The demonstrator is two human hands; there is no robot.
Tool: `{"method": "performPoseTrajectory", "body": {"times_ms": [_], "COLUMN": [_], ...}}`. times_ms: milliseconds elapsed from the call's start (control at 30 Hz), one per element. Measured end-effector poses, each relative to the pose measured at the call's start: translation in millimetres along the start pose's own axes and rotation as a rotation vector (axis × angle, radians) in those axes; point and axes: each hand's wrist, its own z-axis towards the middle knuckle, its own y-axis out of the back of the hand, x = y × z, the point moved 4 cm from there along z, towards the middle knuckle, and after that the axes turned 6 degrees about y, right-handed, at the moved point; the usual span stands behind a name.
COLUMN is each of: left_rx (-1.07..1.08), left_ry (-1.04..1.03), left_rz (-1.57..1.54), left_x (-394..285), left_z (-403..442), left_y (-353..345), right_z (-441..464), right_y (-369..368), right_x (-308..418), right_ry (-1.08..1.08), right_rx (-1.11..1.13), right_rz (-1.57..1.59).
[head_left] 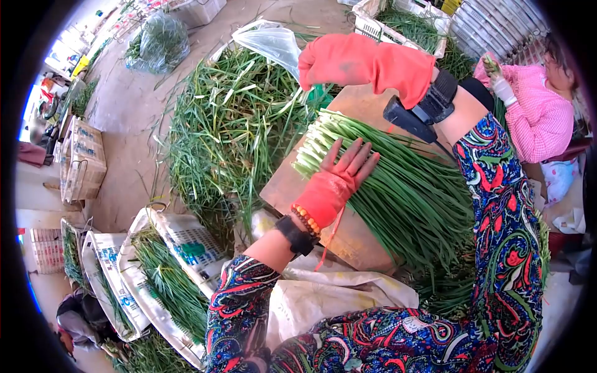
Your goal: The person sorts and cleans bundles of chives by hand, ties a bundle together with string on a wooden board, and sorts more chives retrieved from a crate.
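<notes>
A concrete floor [127,143] runs behind the work area. The wearer's patterned clothing [404,339] fills the bottom and right. A large heap of loose leaves [224,130] lies on the floor, just beyond a board [284,194]. On the board rests a thick bundle [404,186] of long green stems, pale ends toward the heap, dark tips spilling over the board's right edge toward the wearer.

At lower left lean white crates [135,273], one filled with green stems. A pale sack [339,304] covers the lap. At far right sits another person [540,118] in a pink checked shirt, a few stalks [490,64] in hand.

The right hand [333,62], in a red glove, is raised above the heap's near side, fingers curled inward; their tips are hidden, so I cannot tell how tightly it is closed or whether it grips anything. A clear bag [270,45] lies beside it. The left hand [336,186], also red-gloved, lies flat on the bundle near its pale ends, fingers spread, pressing without grasping. A black strap [295,236] and beads [306,221] circle the left wrist.
</notes>
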Motion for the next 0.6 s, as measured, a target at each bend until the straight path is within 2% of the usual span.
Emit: {"method": "performPoseTrajectory", "body": {"times_ms": [100, 167, 200, 267, 300, 333, 367, 433, 533, 600], "left_rx": [0.003, 0.003, -0.002, -0.010, -0.001, 0.005, 0.009, 0.071, 0.257, 0.213], "left_ry": [-0.002, -0.001, 0.003, 0.003, 0.006, 0.007, 0.007, 0.007, 0.000, 0.048], "left_rz": [0.000, -0.009, -0.019, -0.039, -0.033, -0.029, -0.023, -0.192, -0.461, -0.656], "left_x": [1, 1, 2, 3, 2, 2, 2, 5, 10, 16], "left_z": [-1, -2, -2, -2, -3, -3, -2, -1, 3, 8], "left_y": [2, 3, 2, 0, -1, -2, -2, 1, 18, 22], "right_z": [1, -52, -63, -81, -85, -94, -110, -130, -138, -140], "right_y": [-26, -31, -38, -68, -92, -108, -127, -134, -146, -151], "right_x": [-65, -48, -50, -84, -108, -113, -127, -117, -103, -99], "right_ry": [0.737, 0.574, 0.269, -0.019, 0.002, -0.277, -0.210, -0.378, -0.623, -0.552], "right_rx": [-0.072, -0.012, 0.096, 0.118, 0.038, 0.194, -0.029, -0.551, -0.713, -0.825], "right_rz": [-0.475, -0.494, -0.239, -0.029, -0.077, -0.108, -0.136, 0.218, 0.238, 0.366]}}
